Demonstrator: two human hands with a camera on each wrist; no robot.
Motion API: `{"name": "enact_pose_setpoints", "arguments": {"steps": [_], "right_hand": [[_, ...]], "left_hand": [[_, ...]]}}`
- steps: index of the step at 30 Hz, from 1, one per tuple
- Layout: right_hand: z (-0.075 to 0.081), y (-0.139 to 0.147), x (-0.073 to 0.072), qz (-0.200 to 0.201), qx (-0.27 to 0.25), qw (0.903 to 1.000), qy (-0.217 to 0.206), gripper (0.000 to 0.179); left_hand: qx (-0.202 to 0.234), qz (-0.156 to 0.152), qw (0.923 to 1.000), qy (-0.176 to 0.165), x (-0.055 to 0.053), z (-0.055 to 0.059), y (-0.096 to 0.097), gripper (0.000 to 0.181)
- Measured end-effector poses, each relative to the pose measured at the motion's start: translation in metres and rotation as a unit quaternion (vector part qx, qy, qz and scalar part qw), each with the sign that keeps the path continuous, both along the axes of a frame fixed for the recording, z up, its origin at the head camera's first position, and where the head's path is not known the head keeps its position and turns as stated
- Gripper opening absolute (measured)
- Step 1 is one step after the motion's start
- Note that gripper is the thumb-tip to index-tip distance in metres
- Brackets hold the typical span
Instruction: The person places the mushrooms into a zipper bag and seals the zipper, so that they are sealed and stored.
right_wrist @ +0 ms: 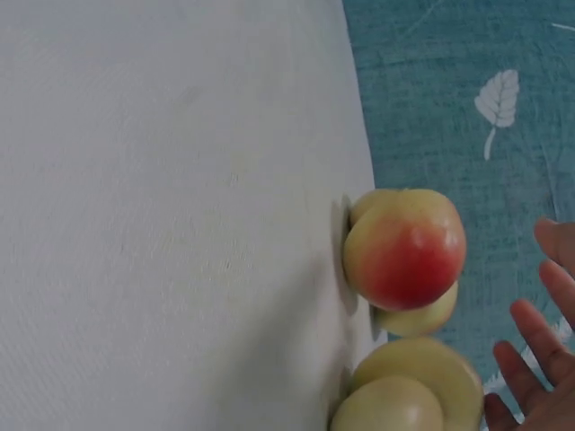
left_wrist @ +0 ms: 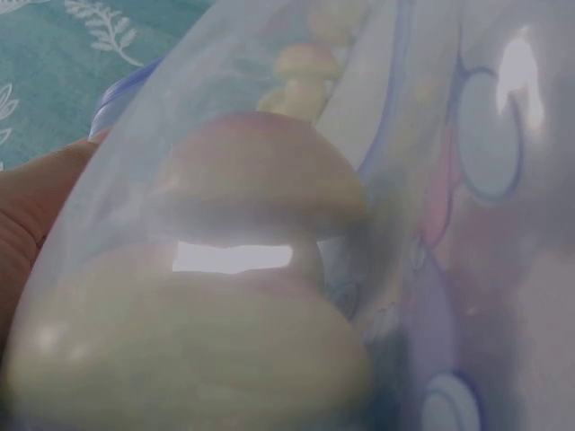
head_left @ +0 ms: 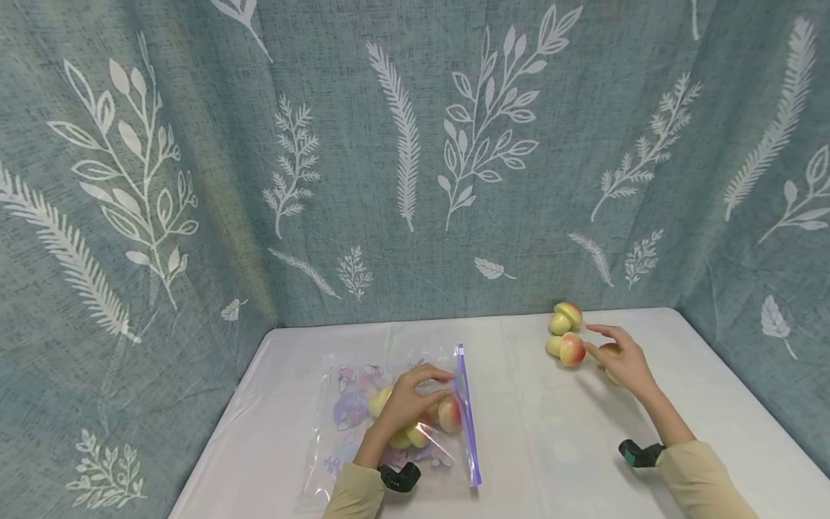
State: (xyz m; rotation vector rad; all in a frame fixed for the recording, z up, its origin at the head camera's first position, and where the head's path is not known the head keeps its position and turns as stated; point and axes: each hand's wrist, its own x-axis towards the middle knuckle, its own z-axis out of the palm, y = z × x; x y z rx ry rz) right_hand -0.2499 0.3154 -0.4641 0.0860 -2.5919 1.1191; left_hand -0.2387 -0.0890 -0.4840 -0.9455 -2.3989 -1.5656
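A clear zip bag [head_left: 327,432] with a purple zip edge and cartoon print lies on the table, several toy mushrooms [head_left: 418,435] inside it. My left hand [head_left: 408,400] holds the bag near its zip side, thumb and fingers at the edge. Close up in the left wrist view, a mushroom [left_wrist: 260,175] shows through the film. At the back right, my right hand [head_left: 622,360] reaches over the loose mushrooms with fingers apart. Nearest its fingertips is a red-capped mushroom [head_left: 572,349]; another mushroom [head_left: 565,317] sits behind, and a third is partly hidden under the hand.
The white table [head_left: 538,447] ends at a teal leaf-print curtain [head_left: 415,281], which rises behind it and along both sides. A black wrist camera [head_left: 640,453] sits below the right hand, and another wrist camera [head_left: 400,477] below the left.
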Motion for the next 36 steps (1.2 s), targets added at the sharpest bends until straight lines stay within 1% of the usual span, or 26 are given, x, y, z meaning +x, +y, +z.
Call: {"name": "enact_pose_setpoints", "arguments": {"steps": [4,7,14,21,28,36], "right_hand": [[-0.003,0.003,-0.001,0.004,0.006,0.9998,0.017,0.041],[-0.005,0.006,-0.001,0.01,0.0,0.9994,0.032,0.04],[-0.009,0.011,-0.003,0.008,-0.003,0.9989,0.046,0.041],[-0.01,0.016,-0.003,0.008,-0.005,0.9992,0.038,0.04],[-0.011,0.021,-0.002,0.003,0.002,0.9998,0.02,0.042],[-0.014,0.025,0.001,0.005,0.011,0.9999,0.004,0.047]], "left_hand": [[0.005,-0.002,0.9999,0.009,-0.001,-0.001,0.0,0.023],[0.004,-0.001,0.9999,0.014,-0.001,-0.001,0.001,0.023],[0.001,-0.002,0.9999,0.01,0.001,0.0,0.001,0.023],[0.009,0.006,0.9998,0.018,0.0,-0.003,0.003,0.025],[-0.002,0.004,1.0,0.005,0.0,0.0,0.001,0.023],[-0.007,0.004,1.0,0.004,0.0,0.0,0.001,0.023]]}}
